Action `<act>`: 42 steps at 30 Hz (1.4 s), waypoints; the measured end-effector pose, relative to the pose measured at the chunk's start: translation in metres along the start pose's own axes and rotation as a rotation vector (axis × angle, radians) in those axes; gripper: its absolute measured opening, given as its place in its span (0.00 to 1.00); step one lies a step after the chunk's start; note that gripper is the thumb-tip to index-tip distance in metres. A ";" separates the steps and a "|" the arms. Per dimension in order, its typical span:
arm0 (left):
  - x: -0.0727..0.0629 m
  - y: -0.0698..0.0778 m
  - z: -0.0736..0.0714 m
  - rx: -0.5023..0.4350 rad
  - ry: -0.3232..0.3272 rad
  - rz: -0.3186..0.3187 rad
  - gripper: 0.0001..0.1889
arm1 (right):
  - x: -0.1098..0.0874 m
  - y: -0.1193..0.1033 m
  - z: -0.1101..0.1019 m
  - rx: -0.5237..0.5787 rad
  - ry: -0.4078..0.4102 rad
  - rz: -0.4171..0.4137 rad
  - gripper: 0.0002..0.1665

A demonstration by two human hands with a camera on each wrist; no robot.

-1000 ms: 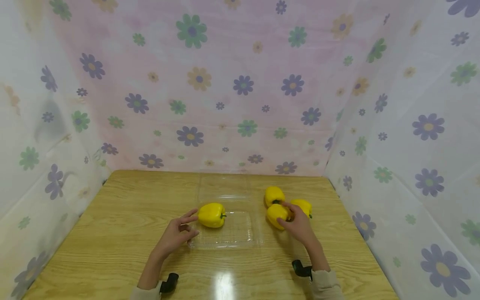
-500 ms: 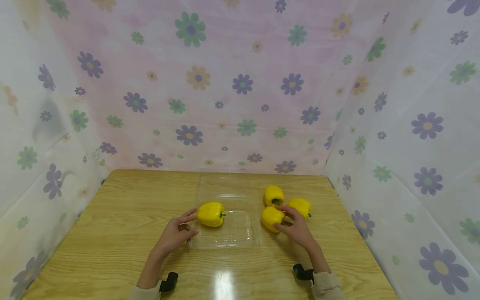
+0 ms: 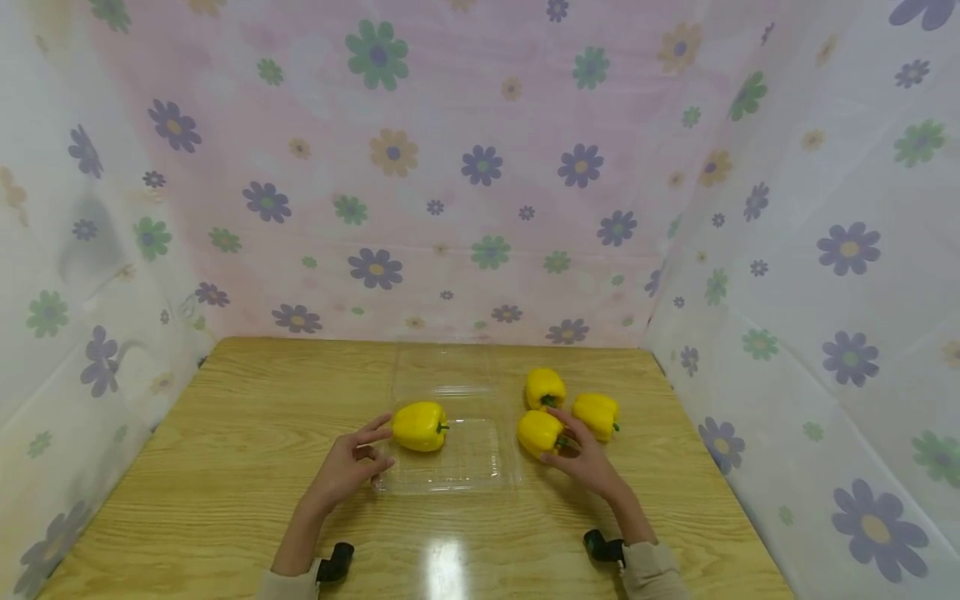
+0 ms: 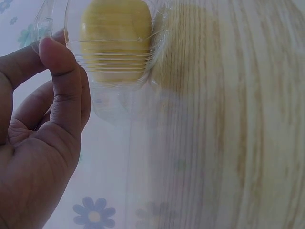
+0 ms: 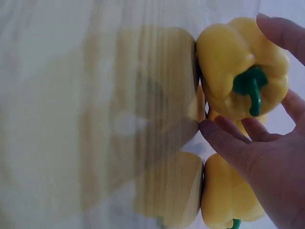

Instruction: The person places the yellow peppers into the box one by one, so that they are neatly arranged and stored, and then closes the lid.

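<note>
My left hand (image 3: 347, 468) pinches the left rim of a clear plastic clamshell box (image 3: 480, 485), its lid folded back flat on the table. The left wrist view has thumb and finger meeting on the clear rim (image 4: 44, 28). One yellow bell pepper (image 3: 418, 427) lies in the left part of the box, stem to the right. To the right of the box, my right hand (image 3: 588, 462) holds another yellow bell pepper (image 3: 538, 433) between thumb and fingers. In the right wrist view this bell pepper (image 5: 243, 67) sits against the tabletop, green stem towards the palm.
Two more yellow bell peppers stand close by: one behind the held bell pepper (image 3: 544, 387), one to its right (image 3: 596, 417). The wooden table (image 3: 247, 417) is enclosed by flower-printed cloth (image 3: 480, 225) at the back and sides.
My right hand has shifted the front bell pepper a little left, away from the right-hand bell pepper, and its stem now shows. My left hand keeps its hold on the box.
</note>
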State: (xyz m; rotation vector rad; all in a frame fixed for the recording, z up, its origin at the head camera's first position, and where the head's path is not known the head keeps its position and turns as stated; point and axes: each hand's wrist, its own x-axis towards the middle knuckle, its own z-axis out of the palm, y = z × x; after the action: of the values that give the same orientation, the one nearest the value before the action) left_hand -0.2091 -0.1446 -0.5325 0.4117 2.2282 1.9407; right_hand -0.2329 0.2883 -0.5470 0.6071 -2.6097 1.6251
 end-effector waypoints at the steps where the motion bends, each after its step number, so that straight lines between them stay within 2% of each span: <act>1: 0.000 -0.001 0.000 0.000 0.000 0.002 0.28 | 0.000 0.000 0.001 -0.008 0.006 0.000 0.45; 9: 0.000 -0.001 -0.001 -0.015 -0.005 0.016 0.29 | 0.002 -0.003 0.006 -0.024 0.022 0.030 0.45; 18: 0.002 0.002 -0.001 -0.017 0.008 -0.020 0.28 | 0.003 0.000 0.006 -0.026 0.047 0.007 0.43; 26: 0.002 0.003 -0.002 -0.017 -0.004 -0.005 0.29 | 0.004 -0.002 0.002 0.035 0.070 0.014 0.43; 36: 0.001 0.002 -0.002 -0.021 -0.007 -0.004 0.29 | 0.004 -0.017 0.000 0.126 0.046 -0.002 0.42; 42: 0.000 -0.001 -0.001 -0.024 -0.007 -0.004 0.28 | 0.002 -0.021 0.000 0.133 0.049 -0.003 0.41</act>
State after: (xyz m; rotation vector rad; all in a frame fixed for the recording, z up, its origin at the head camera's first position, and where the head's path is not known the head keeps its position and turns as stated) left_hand -0.2093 -0.1454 -0.5329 0.4099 2.1978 1.9594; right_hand -0.2279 0.2794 -0.5283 0.5675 -2.4810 1.7998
